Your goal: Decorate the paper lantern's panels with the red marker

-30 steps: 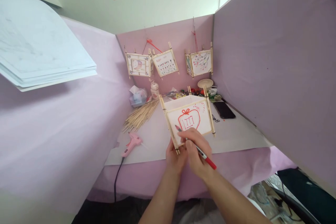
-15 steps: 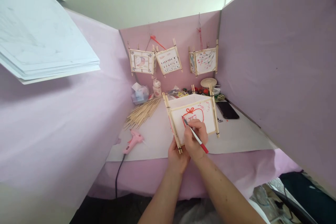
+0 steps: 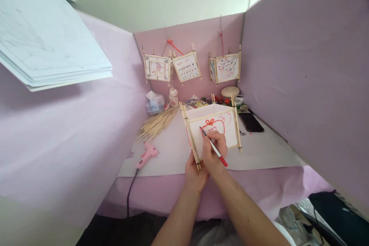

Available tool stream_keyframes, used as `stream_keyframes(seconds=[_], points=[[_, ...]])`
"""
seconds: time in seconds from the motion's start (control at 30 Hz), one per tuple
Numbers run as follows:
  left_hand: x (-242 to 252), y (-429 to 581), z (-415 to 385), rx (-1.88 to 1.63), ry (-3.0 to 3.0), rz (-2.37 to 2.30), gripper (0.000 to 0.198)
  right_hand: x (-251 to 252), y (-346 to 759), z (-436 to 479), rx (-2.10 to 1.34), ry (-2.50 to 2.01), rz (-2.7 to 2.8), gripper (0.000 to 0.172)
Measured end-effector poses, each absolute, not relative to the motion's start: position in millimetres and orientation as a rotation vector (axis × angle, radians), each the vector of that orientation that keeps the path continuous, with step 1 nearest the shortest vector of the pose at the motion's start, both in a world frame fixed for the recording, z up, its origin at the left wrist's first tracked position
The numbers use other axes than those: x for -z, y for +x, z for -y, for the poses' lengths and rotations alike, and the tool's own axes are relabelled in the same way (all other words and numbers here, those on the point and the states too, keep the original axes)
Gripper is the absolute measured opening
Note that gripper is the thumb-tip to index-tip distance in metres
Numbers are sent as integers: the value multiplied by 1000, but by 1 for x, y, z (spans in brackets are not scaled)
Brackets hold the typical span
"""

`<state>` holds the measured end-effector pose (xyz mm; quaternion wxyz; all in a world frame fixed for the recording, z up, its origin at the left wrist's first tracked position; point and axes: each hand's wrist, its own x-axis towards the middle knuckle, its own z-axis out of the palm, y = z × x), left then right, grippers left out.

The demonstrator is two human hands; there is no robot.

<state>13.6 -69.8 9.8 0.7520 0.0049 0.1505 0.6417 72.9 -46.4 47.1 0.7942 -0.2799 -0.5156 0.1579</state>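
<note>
A lantern (image 3: 193, 138) with white panels and a frame of thin wooden sticks is held tilted above the table. My left hand (image 3: 194, 171) grips it from below at its lower left corner; most of those fingers are hidden behind it. In my right hand (image 3: 215, 150) is a white marker (image 3: 215, 148) with a red end, its tip at the front panel near the upper left. Red lines on that panel form a rounded outline with a bow on top and marks inside. Smaller red marks sit at its upper right corner.
A pink glue gun (image 3: 147, 155) lies left, beside a pile of wooden sticks (image 3: 158, 123). A black phone (image 3: 251, 122) and small scissors (image 3: 242, 133) lie right. Decorated lanterns (image 3: 227, 67) hang at the back. Paper sheets (image 3: 54, 42) jut in at upper left.
The view has shifted slightly. The marker and my right hand have barely moved against the panel, and my left hand keeps its hold on the lantern.
</note>
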Motion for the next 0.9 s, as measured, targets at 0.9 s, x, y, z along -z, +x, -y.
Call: stream_keyframes(seconds=[0.9], points=[[-6,15,69,-1403,56,-328,31,-57,72,43,-300,-598,1097,6]])
